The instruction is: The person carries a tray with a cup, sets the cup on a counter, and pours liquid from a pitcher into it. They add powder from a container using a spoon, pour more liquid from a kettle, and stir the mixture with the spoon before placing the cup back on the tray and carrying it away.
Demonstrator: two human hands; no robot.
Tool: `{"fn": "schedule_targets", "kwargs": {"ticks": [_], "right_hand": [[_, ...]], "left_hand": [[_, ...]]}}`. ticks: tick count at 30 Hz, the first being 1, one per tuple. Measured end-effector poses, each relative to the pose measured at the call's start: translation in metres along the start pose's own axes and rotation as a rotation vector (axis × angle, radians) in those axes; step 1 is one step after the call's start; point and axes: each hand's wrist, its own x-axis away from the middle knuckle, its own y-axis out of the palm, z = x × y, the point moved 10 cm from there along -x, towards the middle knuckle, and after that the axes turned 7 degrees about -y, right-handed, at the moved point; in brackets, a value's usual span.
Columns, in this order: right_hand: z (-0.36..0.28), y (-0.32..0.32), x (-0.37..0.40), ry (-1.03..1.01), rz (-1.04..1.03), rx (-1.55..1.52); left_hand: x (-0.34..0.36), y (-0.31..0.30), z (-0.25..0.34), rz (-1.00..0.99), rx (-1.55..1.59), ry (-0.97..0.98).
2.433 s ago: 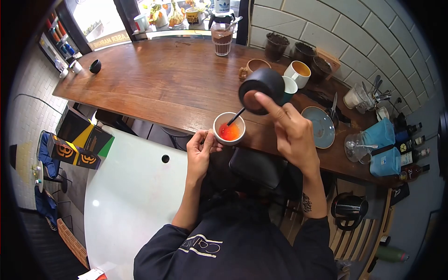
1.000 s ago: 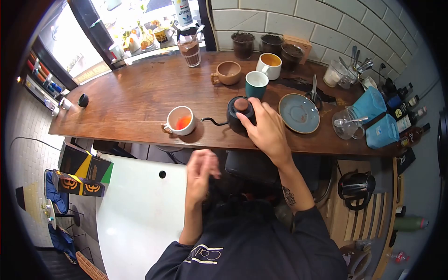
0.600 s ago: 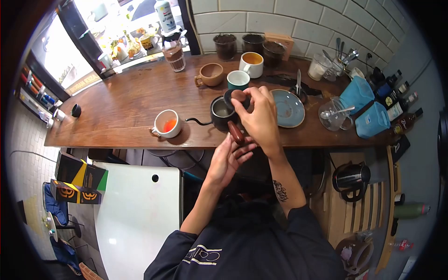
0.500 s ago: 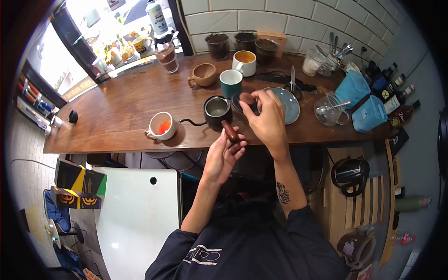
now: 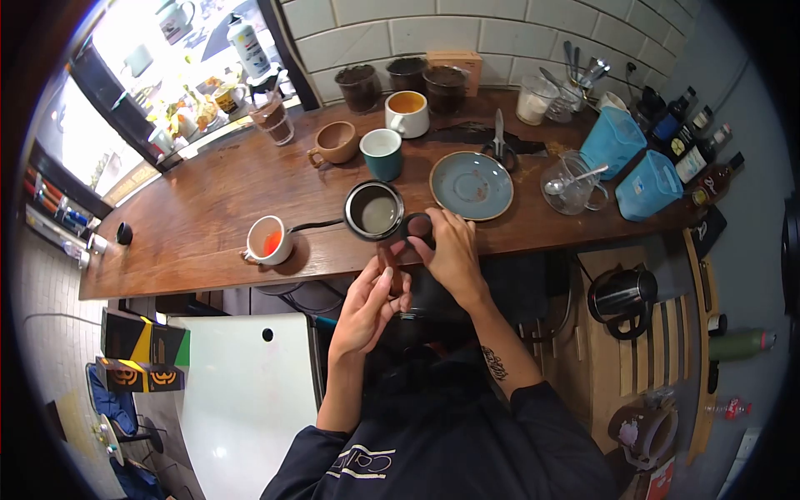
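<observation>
A black gooseneck kettle (image 5: 350,223) with its top uncovered shows pale liquid inside; its thin spout points left toward a white cup (image 5: 280,252) holding something red-orange. My left hand (image 5: 360,310) is closed around the kettle's brown wooden handle (image 5: 395,282), at the counter's front edge. Just right of the kettle, my right hand (image 5: 454,257) grips a small round dark lid (image 5: 416,227). The lid is apart from the kettle's opening, and the fingers partly cover it. Behind the kettle stands a green cup (image 5: 382,160) with a white inside.
A blue plate (image 5: 472,179) lies right of the kettle, with scissors (image 5: 500,137) behind it. Brown (image 5: 336,143) and white mugs (image 5: 407,121) stand farther back. Glass cups, blue containers (image 5: 648,187) and bottles line the right. Below, an electric kettle (image 5: 619,302) rests on wooden slats.
My right hand has brought the lid down from beside the plate, nearer my left hand. The kettle's opening now faces me more. The head view has shifted.
</observation>
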Motion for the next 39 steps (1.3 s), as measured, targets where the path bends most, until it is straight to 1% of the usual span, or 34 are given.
{"fn": "schedule_targets", "kwargs": {"ticks": [2, 3, 4, 5, 6, 7, 9, 11, 13, 15, 16, 17, 19, 20, 21, 23, 24, 25, 26, 27, 28, 29, 31, 32, 33, 35, 37, 38, 39], "right_hand": [[-0.002, -0.008, 0.001, -0.027, 0.016, -0.037], [0.002, -0.013, 0.004, 0.002, 0.023, -0.02], [0.005, -0.018, 0.007, -0.002, 0.035, -0.104], [0.009, -0.026, 0.012, -0.003, 0.054, -0.183], [0.012, -0.04, 0.019, -0.019, 0.11, -0.191], [0.023, -0.054, 0.03, 0.025, 0.135, -0.157], [0.048, -0.075, 0.056, 0.124, 0.093, -0.322], [0.071, -0.121, 0.09, 0.212, 0.158, -0.253], [0.104, -0.17, 0.142, 0.392, 0.254, -0.144], [0.135, -0.22, 0.206, 0.62, 0.347, 0.015], [0.151, -0.245, 0.239, 0.65, 0.409, 0.086], [0.169, -0.268, 0.273, 0.673, 0.468, 0.153], [0.201, -0.306, 0.336, 0.783, 0.63, 0.18], [0.218, -0.318, 0.362, 0.911, 0.639, 0.194], [0.233, -0.325, 0.374, 0.908, 0.643, 0.195], [0.252, -0.344, 0.391, 0.869, 0.692, 0.412], [0.272, -0.342, 0.401, 0.952, 0.658, 0.336], [0.287, -0.342, 0.405, 0.949, 0.649, 0.322], [0.304, -0.337, 0.403, 0.868, 0.614, 0.265], [0.312, -0.336, 0.389, 0.787, 0.579, 0.208], [0.328, -0.329, 0.387, 0.814, 0.602, -0.06], [0.34, -0.328, 0.389, 0.806, 0.591, -0.078], [0.373, -0.316, 0.403, 0.932, 0.485, -0.097], [0.37, -0.323, 0.392, 0.806, 0.526, -0.018], [0.371, -0.322, 0.389, 0.804, 0.525, -0.029], [0.383, -0.308, 0.398, 0.936, 0.511, -0.288], [0.402, -0.295, 0.415, 0.971, 0.502, -0.3], [0.406, -0.294, 0.417, 0.952, 0.526, -0.242], [0.409, -0.297, 0.419, 0.929, 0.551, -0.181]], "left_hand": [[0.005, 0.009, 0.0, -0.001, -0.023, -0.007], [0.007, 0.015, 0.0, 0.006, -0.05, -0.004], [0.007, 0.016, -0.003, 0.05, -0.055, -0.016], [0.005, 0.023, -0.011, 0.016, -0.057, -0.052], [0.003, 0.026, -0.009, 0.041, -0.118, 0.014], [0.001, 0.031, -0.006, 0.059, -0.178, 0.081], [-0.004, 0.054, -0.005, 0.004, -0.2, 0.13], [-0.011, 0.077, -0.015, -0.129, -0.186, 0.131], [-0.016, 0.105, -0.025, -0.2, -0.183, 0.045], [-0.018, 0.14, -0.041, -0.391, -0.209, -0.015], [-0.021, 0.152, -0.047, -0.42, -0.198, -0.035], [-0.021, 0.168, -0.06, -0.505, -0.205, -0.104], [-0.017, 0.195, -0.082, -0.659, -0.23, -0.229], [-0.016, 0.203, -0.094, -0.648, -0.224, -0.278], [-0.013, 0.211, -0.107, -0.734, -0.219, -0.301], [-0.007, 0.225, -0.135, -0.774, -0.176, -0.458], [-0.01, 0.229, -0.145, -0.758, -0.179, -0.456], [-0.008, 0.235, -0.162, -0.802, -0.197, -0.498], [-0.009, 0.242, -0.18, -0.848, -0.216, -0.534], [-0.014, 0.244, -0.195, -0.833, -0.222, -0.526], [-0.018, 0.244, -0.214, -0.827, -0.265, -0.539], [-0.02, 0.244, -0.233, -0.819, -0.309, -0.554], [-0.026, 0.249, -0.261, -0.757, -0.274, -0.576], [-0.031, 0.244, -0.278, -0.613, -0.273, -0.674], [-0.035, 0.236, -0.294, -0.469, -0.27, -0.771], [-0.044, 0.238, -0.318, -0.446, -0.233, -0.776], [-0.053, 0.231, -0.336, -0.326, -0.212, -0.79], [-0.058, 0.231, -0.339, -0.237, -0.259, -0.809], [-0.062, 0.231, -0.344, -0.228, -0.258, -0.811]]}}
